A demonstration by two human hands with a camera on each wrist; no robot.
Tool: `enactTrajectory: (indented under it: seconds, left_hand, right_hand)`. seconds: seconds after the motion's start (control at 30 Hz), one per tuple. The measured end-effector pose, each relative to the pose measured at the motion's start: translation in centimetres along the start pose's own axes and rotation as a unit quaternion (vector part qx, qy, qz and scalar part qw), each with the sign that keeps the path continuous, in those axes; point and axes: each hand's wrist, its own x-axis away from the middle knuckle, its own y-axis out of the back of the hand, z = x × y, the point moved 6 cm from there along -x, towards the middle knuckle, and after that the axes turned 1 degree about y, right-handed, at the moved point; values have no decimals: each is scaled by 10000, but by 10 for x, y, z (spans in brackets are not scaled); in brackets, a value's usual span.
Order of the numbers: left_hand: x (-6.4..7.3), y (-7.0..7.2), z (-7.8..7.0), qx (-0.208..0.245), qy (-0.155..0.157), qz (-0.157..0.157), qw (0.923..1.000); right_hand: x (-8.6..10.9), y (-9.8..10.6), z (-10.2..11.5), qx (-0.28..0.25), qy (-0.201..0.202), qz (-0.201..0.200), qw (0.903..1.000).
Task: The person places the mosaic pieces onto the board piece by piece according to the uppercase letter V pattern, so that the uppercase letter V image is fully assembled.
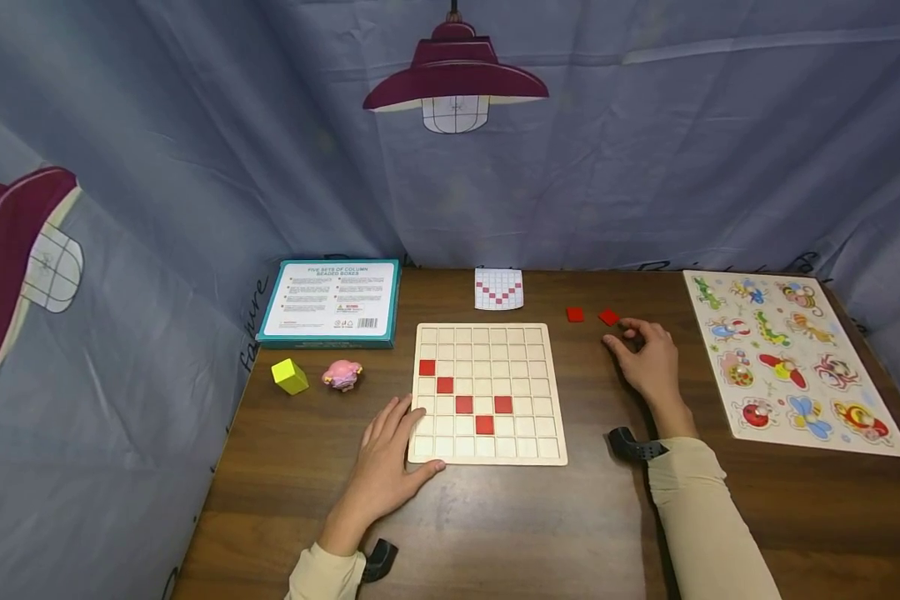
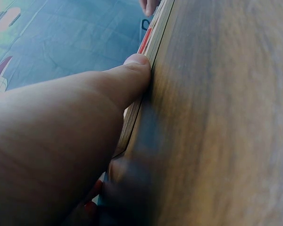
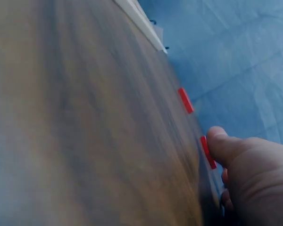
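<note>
A pale wooden grid board (image 1: 525, 358) lies on the table with several red square tiles (image 1: 464, 405) in its cells. My left hand (image 1: 382, 458) rests at the board's lower left corner, fingers along the left side and thumb (image 2: 139, 66) against the near edge. Right of the board, my right hand (image 1: 651, 362) hovers low by a loose red tile (image 1: 608, 317). Its index finger is at the tile's right side; the thumb (image 3: 219, 139) looks apart from it in the head view. Another red tile (image 1: 574, 314) lies just to the left.
Behind the board stands a small pattern card (image 1: 498, 289) with red squares. At left are a teal-edged box (image 1: 330, 304), a yellow block (image 1: 290, 377) and a pink toy (image 1: 342, 375). An insect puzzle board (image 1: 787, 358) lies at right. A curtain (image 1: 607, 192) hangs behind the table.
</note>
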Motion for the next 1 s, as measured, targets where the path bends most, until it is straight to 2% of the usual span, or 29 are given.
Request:
enactTrajectory:
  seconds: [0.23, 0.37, 0.47, 0.7, 1.0]
  left_hand:
    - [0, 3, 0, -44, -20, -23, 10000]
    - [2, 4, 1, -81, -8, -11, 10000]
    - [3, 3, 1, -98, -37, 4, 9999]
    - [2, 3, 1, -72, -53, -15, 10000]
    - [1, 1, 1, -90, -40, -3, 10000]
  right_hand:
    - [-15, -5, -5, 541, -658, 307, 9959]
    - [-17, -5, -6, 762, -789, 394, 9932]
    - [-17, -4, -7, 833, -709, 439, 9930]
    - [-18, -2, 0, 937, -226, 796, 9922]
    - [-7, -2, 7, 862, 5, 865, 9925]
